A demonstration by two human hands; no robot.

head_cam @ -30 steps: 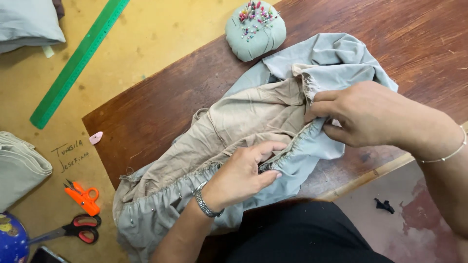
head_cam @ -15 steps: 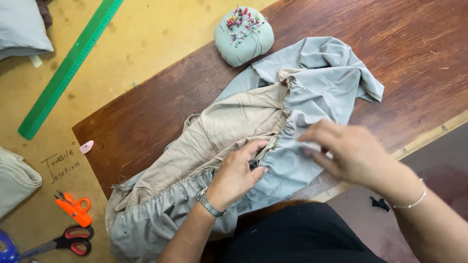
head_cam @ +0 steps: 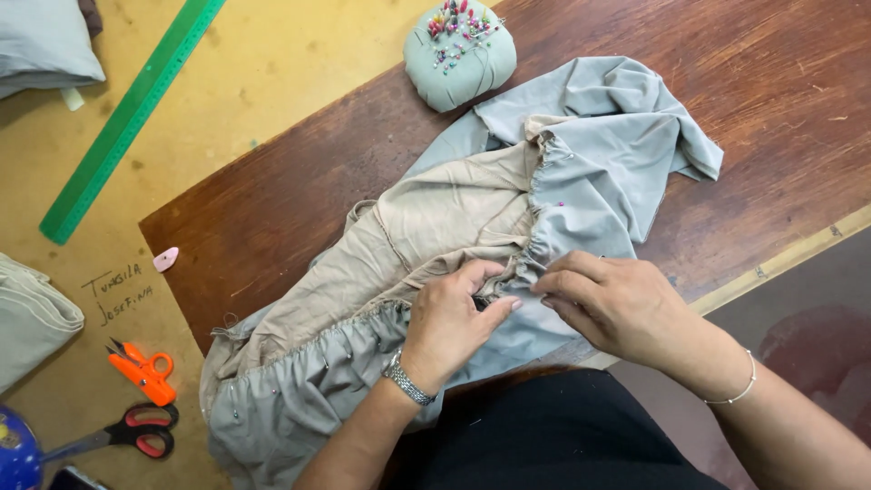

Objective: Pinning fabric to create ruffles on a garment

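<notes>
A gathered garment of beige and grey-blue cloth (head_cam: 454, 227) lies across the dark wooden table (head_cam: 299, 181). Small pins stud its ruffled seam. My left hand (head_cam: 449, 322), with a metal watch at the wrist, pinches the gathered seam near the table's front edge. My right hand (head_cam: 617, 304), with a thin bracelet, grips the grey-blue cloth just to the right, fingertips almost touching the left ones. A round pale green pincushion (head_cam: 460, 53) full of coloured pins sits at the back, touching the cloth's far edge.
A long green ruler (head_cam: 127, 118) lies on the yellow surface at left. Small orange snips (head_cam: 141, 372) and red-handled scissors (head_cam: 132, 434) lie at lower left, with a pink chalk piece (head_cam: 166, 259) nearby. Folded grey cloth (head_cam: 27, 318) sits at the left edge.
My right hand has slid from the far end of the cloth down the gathered seam to meet my left hand. The left hand stays on the seam.
</notes>
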